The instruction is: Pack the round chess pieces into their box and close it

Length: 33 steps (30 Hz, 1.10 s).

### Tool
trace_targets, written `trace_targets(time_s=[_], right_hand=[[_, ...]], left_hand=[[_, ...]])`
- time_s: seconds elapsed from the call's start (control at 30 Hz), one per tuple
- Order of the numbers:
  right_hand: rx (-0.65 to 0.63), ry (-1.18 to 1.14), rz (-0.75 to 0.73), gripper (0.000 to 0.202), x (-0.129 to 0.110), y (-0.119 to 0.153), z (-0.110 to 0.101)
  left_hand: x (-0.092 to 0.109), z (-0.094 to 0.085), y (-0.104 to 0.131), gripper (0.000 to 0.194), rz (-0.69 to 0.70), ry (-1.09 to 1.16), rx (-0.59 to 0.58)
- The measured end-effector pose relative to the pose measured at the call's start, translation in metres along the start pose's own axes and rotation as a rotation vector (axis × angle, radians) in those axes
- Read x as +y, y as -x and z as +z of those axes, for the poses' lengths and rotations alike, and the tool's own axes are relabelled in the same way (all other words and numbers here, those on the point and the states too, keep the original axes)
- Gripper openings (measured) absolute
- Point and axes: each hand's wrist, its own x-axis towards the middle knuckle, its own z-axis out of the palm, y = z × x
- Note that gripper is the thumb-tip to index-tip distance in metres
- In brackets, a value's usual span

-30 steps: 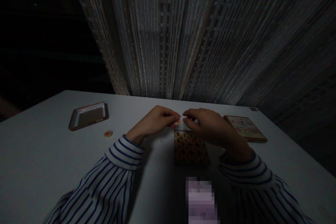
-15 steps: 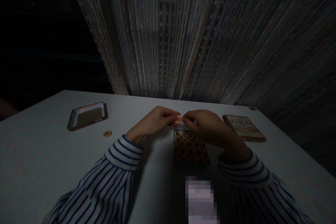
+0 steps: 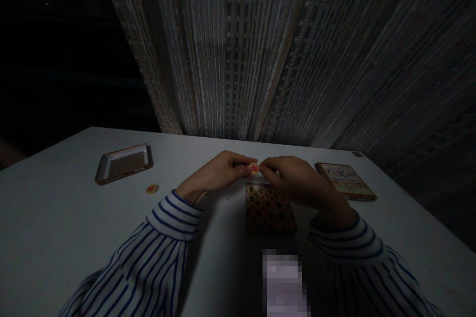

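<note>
Fingers of the left hand are pinching a disc, whose face is showing a red character. Fingers of the right hand are bending toward its right edge, thumb and forefinger nearly together; whether they are gripping it cannot be told. The disc is occupying the space between the hands, just beyond the far edge of an open box. Rows of similar pieces are filling the box. To the left, a loose piece is lying near a shallow tray; to the right, a printed case is resting on the white worktop. Behind, a striped curtain is hanging.
</note>
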Motion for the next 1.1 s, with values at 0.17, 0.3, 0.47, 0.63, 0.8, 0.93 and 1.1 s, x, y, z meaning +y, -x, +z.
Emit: trace_targets(time_s=[0.17,0.3,0.47,0.63,0.8,0.93,1.1], right_hand=[[0.009,0.002,-0.015,0.032,0.001,0.000,0.001],[0.004,-0.010,-0.013,0.033,0.002,0.001,0.001],[0.002,-0.007,-0.009,0.033,0.002,0.001,0.001],[-0.008,0.019,-0.005,0.033,0.002,0.001,0.001],[-0.016,0.006,0.005,0.032,0.002,0.000,0.002],[0.004,-0.040,0.021,0.028,0.003,0.000,0.003],[0.038,-0.107,-0.040,0.033,0.004,-0.001,0.006]], left_hand=[[-0.001,0.000,0.000,0.025,-0.006,0.013,-0.008],[-0.001,0.000,-0.001,0.023,-0.010,0.025,-0.009],[-0.001,0.001,-0.001,0.020,-0.023,0.045,-0.016],[-0.004,0.002,-0.001,0.018,-0.087,0.117,0.076],[-0.007,0.003,-0.002,0.016,-0.133,0.167,0.134],[-0.008,0.003,-0.002,0.013,-0.144,0.163,0.135],[-0.010,0.002,-0.003,0.018,-0.116,0.157,0.126]])
